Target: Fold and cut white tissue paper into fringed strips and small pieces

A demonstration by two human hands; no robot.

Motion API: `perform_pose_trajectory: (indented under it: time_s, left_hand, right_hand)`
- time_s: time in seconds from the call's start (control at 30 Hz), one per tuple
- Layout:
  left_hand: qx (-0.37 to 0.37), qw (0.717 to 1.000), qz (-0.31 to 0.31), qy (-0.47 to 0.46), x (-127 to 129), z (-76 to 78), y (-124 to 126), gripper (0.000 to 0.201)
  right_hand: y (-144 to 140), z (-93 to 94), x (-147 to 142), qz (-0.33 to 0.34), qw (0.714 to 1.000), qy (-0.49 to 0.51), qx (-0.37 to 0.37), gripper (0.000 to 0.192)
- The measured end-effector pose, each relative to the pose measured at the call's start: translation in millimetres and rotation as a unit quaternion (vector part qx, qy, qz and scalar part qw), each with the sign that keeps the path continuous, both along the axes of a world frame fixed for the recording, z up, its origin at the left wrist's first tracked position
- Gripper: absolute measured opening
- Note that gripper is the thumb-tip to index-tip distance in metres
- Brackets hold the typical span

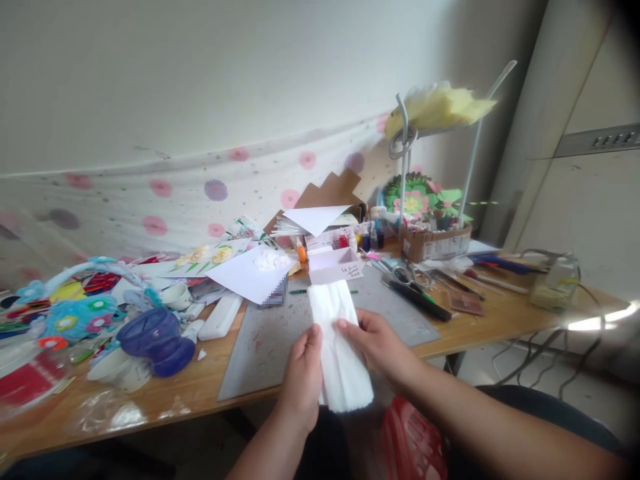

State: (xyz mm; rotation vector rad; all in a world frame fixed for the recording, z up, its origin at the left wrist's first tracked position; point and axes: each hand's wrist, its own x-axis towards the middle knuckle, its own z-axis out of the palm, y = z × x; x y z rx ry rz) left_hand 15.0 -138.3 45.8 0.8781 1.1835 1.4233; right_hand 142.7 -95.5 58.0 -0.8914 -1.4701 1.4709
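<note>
Gripped in both my hands: folded white sheet (346, 377), left hand (303, 377) on its left edge, right hand (379, 340) on its right, thumbs on the near face. Sheet held up at near edge of wooden table (197, 392). On table: grey mat (265, 353); beyond sheet, open box (340, 274); just left of box, orange bottle (301, 253).

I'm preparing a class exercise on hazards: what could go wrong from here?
The white bundle, held in the left hand and right hand partly past the table, could drop if the grip slips. The white scraps heaped on the paper sheet might scatter if bumped.
</note>
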Motion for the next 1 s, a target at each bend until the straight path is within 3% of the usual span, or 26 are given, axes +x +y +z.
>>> perform_pose_trajectory:
  time_s: [0.07, 0.17, 0.3, 0.53, 0.63, 0.7, 0.87, 1.0]
  left_hand:
    - [-0.005, 0.999, -0.022, -0.029, -4.6, -0.3, 2.3, 0.053]
    - [0.025, 0.999, -0.039, -0.002, -9.5, 2.5, 5.7, 0.045]
    - [0.061, 0.998, 0.023, 0.014, -7.3, 4.9, 12.8, 0.038]
    - [0.006, 0.983, 0.091, -0.157, -3.7, 13.4, 19.7, 0.039]
    - [-0.054, 0.970, 0.095, -0.217, -4.6, 15.1, 19.5, 0.045]
    - [-0.053, 0.967, 0.078, -0.237, -3.4, 13.9, 17.9, 0.048]
    - [0.005, 0.982, 0.024, -0.185, 3.5, 8.4, 13.0, 0.038]
    - [0.019, 0.984, 0.095, -0.147, 6.1, 7.6, 14.4, 0.031]
  right_hand:
    - [1.1, -2.8, -5.1, -0.030, 0.998, -0.047, 0.039, 0.038]
    - [5.8, -3.3, -6.3, -0.057, 0.993, -0.085, 0.065, 0.036]
    - [8.9, -1.8, -6.4, -0.047, 0.994, -0.077, 0.066, 0.032]
    - [2.6, 2.5, -8.0, 0.057, 0.998, -0.034, -0.009, 0.043]
    - [2.2, 2.1, -5.7, 0.061, 0.997, -0.052, -0.011, 0.039]
    - [3.5, 0.9, -4.1, 0.037, 0.997, -0.070, 0.005, 0.035]
    - [7.4, -1.9, -0.2, -0.017, 0.991, -0.119, 0.057, 0.032]
    - [6.8, -3.7, 3.3, -0.011, 0.986, -0.144, 0.079, 0.030]
